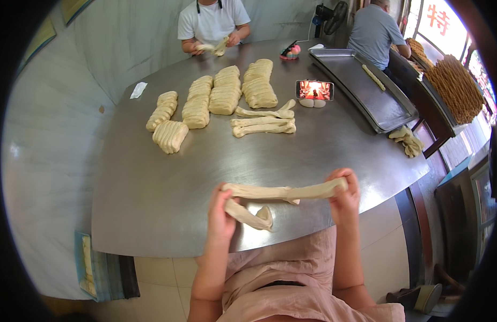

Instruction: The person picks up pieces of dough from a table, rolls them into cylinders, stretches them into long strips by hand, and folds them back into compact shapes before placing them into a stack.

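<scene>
A long strip of pale dough (268, 192) stretches above the near part of the steel table (152, 217). My left hand (223, 213) grips its left end, and a loose tail of dough hangs from that hand and curls at its tip. At the strip's right end, my right hand (344, 195) is closed on the dough. Beyond my hands lie several dough strips (264, 125), side by side and partly crossed. Farther back and left stand several stacks of sliced dough (225, 90), with a shorter block (170, 137) nearer me.
A phone (314, 90) on a stand shows a lit screen. At right, a metal tray (393, 108) holds one twisted dough piece (373, 77); a crumpled cloth (408, 141) lies by its corner. A person (214, 22) handles dough across the table. Another person (373, 36) sits near piled brown twists (453, 88).
</scene>
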The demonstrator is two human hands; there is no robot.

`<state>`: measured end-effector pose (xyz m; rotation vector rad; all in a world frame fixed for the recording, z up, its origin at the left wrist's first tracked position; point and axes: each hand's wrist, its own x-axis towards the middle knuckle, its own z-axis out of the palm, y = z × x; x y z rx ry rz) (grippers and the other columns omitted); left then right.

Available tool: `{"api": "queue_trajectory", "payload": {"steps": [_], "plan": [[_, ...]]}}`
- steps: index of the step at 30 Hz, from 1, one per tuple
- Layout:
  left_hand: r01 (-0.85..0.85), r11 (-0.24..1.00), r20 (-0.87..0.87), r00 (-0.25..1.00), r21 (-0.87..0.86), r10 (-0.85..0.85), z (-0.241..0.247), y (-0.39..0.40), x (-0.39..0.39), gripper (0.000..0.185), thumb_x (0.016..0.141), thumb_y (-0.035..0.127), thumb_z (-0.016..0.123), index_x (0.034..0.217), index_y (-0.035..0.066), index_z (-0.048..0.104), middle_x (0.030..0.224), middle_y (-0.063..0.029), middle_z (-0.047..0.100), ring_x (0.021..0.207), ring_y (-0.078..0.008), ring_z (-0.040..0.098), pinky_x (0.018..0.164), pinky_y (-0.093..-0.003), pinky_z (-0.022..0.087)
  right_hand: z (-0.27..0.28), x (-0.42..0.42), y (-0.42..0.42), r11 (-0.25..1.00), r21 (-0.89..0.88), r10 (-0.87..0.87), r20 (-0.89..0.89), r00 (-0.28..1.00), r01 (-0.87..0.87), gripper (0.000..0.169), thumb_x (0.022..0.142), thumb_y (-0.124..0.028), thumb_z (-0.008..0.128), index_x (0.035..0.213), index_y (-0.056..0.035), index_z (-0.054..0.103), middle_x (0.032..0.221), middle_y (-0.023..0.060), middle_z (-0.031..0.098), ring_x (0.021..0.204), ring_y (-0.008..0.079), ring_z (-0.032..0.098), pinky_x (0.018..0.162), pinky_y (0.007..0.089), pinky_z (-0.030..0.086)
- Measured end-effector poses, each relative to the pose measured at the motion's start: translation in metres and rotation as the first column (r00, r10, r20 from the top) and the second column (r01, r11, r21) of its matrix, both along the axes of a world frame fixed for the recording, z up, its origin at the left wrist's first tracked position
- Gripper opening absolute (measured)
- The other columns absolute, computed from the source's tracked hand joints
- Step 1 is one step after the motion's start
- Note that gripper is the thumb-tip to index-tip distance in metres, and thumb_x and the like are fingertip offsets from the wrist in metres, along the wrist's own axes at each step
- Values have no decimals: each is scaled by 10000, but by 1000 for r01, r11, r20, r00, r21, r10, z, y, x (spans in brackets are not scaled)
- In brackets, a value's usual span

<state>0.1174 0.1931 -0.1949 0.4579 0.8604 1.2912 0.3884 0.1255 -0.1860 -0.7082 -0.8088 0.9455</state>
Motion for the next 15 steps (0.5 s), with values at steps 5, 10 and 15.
{"api": "queue_trajectory", "payload": {"steps": [5,10,15], "plan": [[-56,989,-106,992,135,70,-16,26,-50,225,921,165,607,1118,66,558,973,-8,539,883,-89,515,743,-240,440,-2,62,-13,924,-35,-375,-292,880,382,195,925,-128,589,1105,-71,544,1020,33,542,879,148,578,762,274,475],[-5,954,-324,940,300,106,9,24,-42,194,943,220,644,1053,70,590,867,27,550,726,-46,489,625,-201,396,8,48,-17,909,9,-413,-117,903,417,267,936,-117,581,1189,-54,525,1078,37,551,951,142,575,833,285,478],[386,789,-679,732,478,53,44,-11,18,408,876,272,734,1209,100,571,926,-2,534,820,-95,515,719,-249,468,27,-57,-6,999,-7,-49,278,959,54,516,845,-138,698,1307,-64,481,1258,82,461,1170,207,492,947,338,450]]}}
